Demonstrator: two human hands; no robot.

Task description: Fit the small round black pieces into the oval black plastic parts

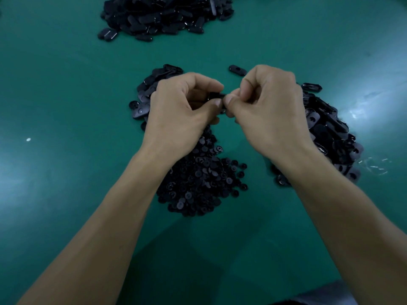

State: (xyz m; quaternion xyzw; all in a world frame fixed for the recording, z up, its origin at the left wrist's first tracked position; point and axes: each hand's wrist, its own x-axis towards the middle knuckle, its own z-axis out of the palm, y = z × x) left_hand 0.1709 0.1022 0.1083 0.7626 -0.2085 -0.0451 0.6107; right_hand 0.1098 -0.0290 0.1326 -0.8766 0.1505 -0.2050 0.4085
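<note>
Green desk (66,89); above its heap of small round pieces (202,177), left hand (182,106) and right hand (268,106) meet, pinching one black plastic part (217,95). Fitting seems underway; next, a firm centred press.

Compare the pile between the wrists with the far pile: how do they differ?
The near pile holds small round pieces; the far pile holds longer oval parts. The near pile lies close to the person; the far pile lies across the green table. Both are black loose heaps.
</note>
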